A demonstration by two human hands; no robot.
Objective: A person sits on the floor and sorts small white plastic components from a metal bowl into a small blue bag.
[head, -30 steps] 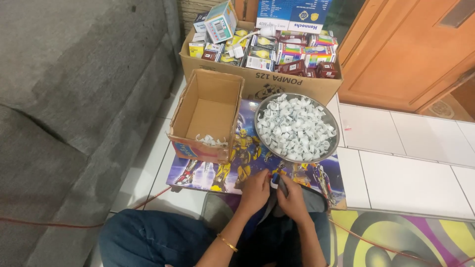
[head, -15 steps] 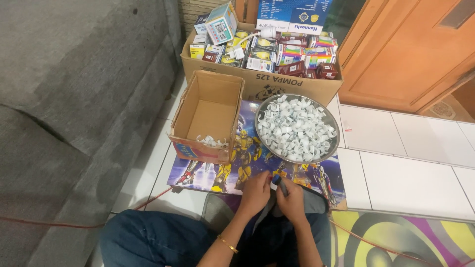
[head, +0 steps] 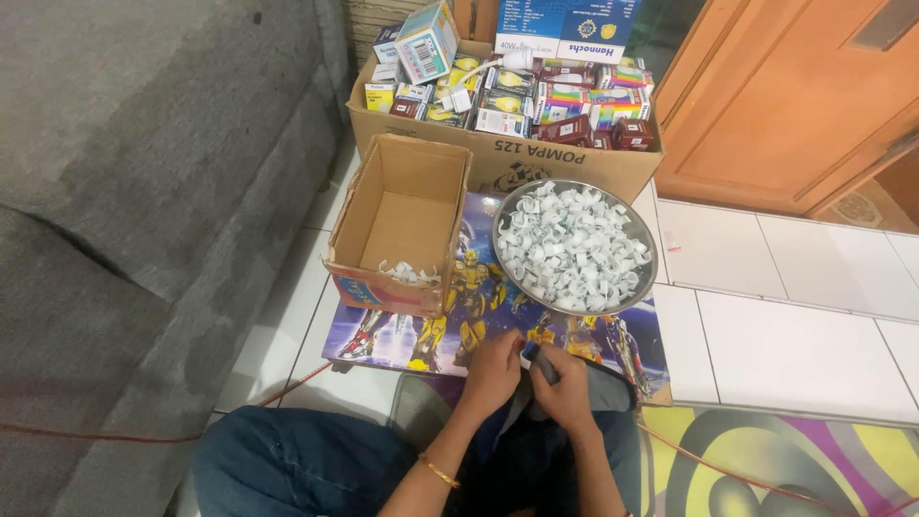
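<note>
My left hand (head: 491, 372) and my right hand (head: 562, 385) are pressed together over my lap at the bottom centre. Between them sits a small dark tool (head: 542, 363), gripped by the right hand, with the left fingers closed against its tip on something too small to make out. Just beyond the hands a round metal bowl (head: 643, 234) holds a heap of small white plastic clips (head: 571, 247). To its left stands an open brown cardboard box (head: 402, 220) with a few white clips (head: 408, 273) along its near inside edge.
A colourful cartoon-printed mat (head: 459, 321) lies under the box and bowl. Behind them a large carton (head: 498, 158) is packed with small product boxes. A grey sofa (head: 124, 191) fills the left, a wooden door (head: 775, 105) the right. An orange cord (head: 699, 464) crosses the floor.
Both hands stay together over my lap with only slight finger shifts. Bowl and boxes have not moved.
</note>
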